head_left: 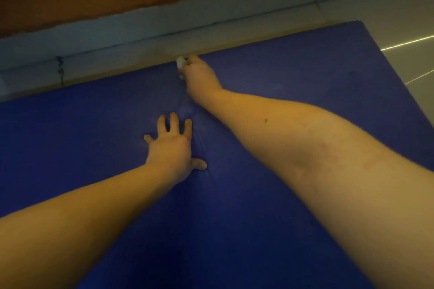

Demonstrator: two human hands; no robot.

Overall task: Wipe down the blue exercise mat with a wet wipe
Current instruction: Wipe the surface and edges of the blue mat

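Your right hand (199, 75) is stretched well out in front, fingers curled round a small, bunched white wet wipe (180, 62) that pokes out just past your knuckles. It sits right at the far edge of the flat blue foam exercise mat (305, 73), which spreads under and around both hands. Your left hand (172, 148) is nearer you, planted flat on the mat, fingers spread and straight, holding nothing, just bracing.

Now the risks. The wipe is at the very lip, with the pale tiled floor strip (141, 63) just beyond your right hand. Slide over that edge and I'd expect it to pick up floor grit and drag it back across the mat.

The wipe is balled tight, so only a small patch meets the surface. That likely means streaks and missed bands unless you open it out.

See the creases in the mat between your hands? Lean harder on the left hand while the right pulls back, and the mat could ruck up or shift.
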